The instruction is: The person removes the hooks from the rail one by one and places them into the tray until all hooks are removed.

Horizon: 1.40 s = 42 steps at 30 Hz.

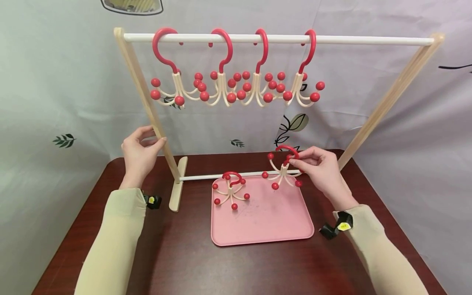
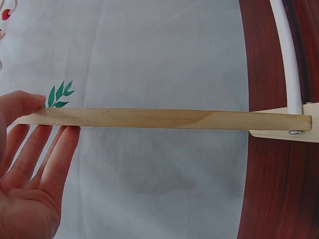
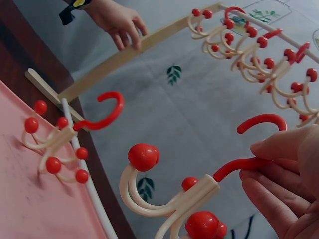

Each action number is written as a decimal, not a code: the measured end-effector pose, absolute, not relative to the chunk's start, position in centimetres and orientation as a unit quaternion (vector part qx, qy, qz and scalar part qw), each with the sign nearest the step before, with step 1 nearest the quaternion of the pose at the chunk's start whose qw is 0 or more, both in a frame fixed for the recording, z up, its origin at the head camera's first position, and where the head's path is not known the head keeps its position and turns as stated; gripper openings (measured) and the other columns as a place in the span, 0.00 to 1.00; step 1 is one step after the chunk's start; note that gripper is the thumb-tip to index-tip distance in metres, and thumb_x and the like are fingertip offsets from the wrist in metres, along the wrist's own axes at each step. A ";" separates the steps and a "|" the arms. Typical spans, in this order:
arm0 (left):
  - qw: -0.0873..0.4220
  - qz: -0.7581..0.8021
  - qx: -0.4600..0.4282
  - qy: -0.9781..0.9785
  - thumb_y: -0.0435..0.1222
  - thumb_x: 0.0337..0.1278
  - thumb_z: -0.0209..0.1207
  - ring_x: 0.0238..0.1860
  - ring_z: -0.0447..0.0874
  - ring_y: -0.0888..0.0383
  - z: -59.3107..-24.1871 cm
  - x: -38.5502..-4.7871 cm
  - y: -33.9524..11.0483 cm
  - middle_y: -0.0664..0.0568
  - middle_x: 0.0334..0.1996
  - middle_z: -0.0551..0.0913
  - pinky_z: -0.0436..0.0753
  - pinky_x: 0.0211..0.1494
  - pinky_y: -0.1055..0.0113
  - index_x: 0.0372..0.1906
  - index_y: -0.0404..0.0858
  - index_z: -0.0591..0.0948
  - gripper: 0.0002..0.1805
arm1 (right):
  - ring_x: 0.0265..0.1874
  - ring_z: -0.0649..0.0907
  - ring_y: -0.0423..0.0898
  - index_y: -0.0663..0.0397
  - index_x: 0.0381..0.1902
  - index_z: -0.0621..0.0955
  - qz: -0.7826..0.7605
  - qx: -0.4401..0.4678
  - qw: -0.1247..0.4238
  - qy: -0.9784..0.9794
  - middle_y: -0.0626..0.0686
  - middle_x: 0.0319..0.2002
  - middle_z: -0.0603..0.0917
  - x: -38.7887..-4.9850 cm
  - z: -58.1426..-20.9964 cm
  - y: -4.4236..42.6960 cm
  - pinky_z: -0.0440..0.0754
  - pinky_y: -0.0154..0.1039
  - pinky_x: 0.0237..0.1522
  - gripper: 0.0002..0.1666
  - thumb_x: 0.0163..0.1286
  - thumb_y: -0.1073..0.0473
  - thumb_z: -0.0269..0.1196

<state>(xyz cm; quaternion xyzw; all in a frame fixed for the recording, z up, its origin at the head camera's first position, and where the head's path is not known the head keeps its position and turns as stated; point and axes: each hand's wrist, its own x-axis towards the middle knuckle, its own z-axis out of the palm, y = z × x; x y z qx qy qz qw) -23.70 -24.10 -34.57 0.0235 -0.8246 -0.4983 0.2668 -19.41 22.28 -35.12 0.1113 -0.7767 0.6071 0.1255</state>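
Note:
My left hand [image 1: 139, 153] pinches the left wooden post [image 2: 149, 118] of a rack, thumb on one side and fingers on the other. In my right hand [image 1: 324, 172], a multi-arm hook hanger [image 3: 199, 191] is held by its red hook, between thumb and fingers. Its cream arms end in red balls and hang above the back right part of a pink tray [image 1: 262, 221]. A second hook hanger [image 1: 231, 191] of the same kind stands at the back left of that tray, its hook upward. Several matching hangers [image 1: 222, 84] hang from the rack's white top rod [image 1: 368, 40], left of its right end.
The rack's right post [image 1: 391, 98] slopes down behind my right hand. A white lower rod [image 1: 200, 177] runs along the tray's back edge. The left foot [image 1: 178, 184] of the rack stands on the dark red-brown table [image 1: 184, 254]. A pale patterned cloth [image 1: 85, 82] hangs behind.

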 end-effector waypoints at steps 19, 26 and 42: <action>0.270 -0.499 0.018 -0.823 0.40 0.60 0.71 0.44 0.88 0.60 -34.4 -23.7 -24.0 0.47 0.48 0.87 0.84 0.41 0.76 0.59 0.42 0.84 0.22 | 0.34 0.90 0.47 0.68 0.40 0.85 0.605 0.133 0.047 -0.784 0.57 0.35 0.90 -19.1 -39.8 18.7 0.87 0.35 0.38 0.12 0.60 0.67 0.76; 0.265 -0.505 0.016 -0.821 0.40 0.59 0.72 0.43 0.88 0.62 -34.3 -23.7 -24.0 0.46 0.49 0.87 0.83 0.40 0.77 0.60 0.42 0.84 0.24 | 0.38 0.90 0.46 0.66 0.41 0.85 0.611 0.112 0.012 -0.784 0.56 0.37 0.90 -19.0 -41.1 18.3 0.85 0.33 0.41 0.13 0.61 0.65 0.76; 0.268 -0.502 0.020 -0.822 0.40 0.59 0.72 0.43 0.88 0.62 -34.5 -23.6 -24.1 0.46 0.49 0.87 0.84 0.40 0.76 0.59 0.41 0.84 0.23 | 0.38 0.90 0.47 0.67 0.42 0.84 0.617 0.088 -0.005 -0.782 0.58 0.39 0.90 -20.0 -43.2 17.3 0.84 0.32 0.34 0.12 0.63 0.67 0.74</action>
